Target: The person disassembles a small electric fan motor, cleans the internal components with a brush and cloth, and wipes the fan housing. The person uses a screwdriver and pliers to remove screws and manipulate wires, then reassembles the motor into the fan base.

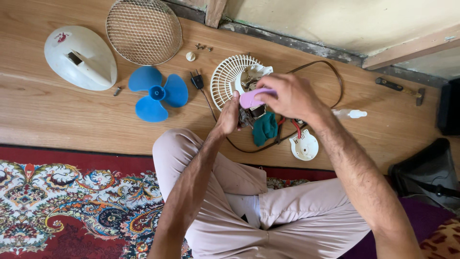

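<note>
Both forearms are seen bare from elbow to wrist, no sleeves in view; visible hair is carried along each. No watch, ring, band or glove is seen on the left hand [229, 115] or the right hand [287, 96]. Legs are covered by light beige-pink trousers [287, 220] in a plain, unpatterned fabric, creased at the knees and thighs, with a paler, whitish fold of cloth showing at the middle between them.
</note>
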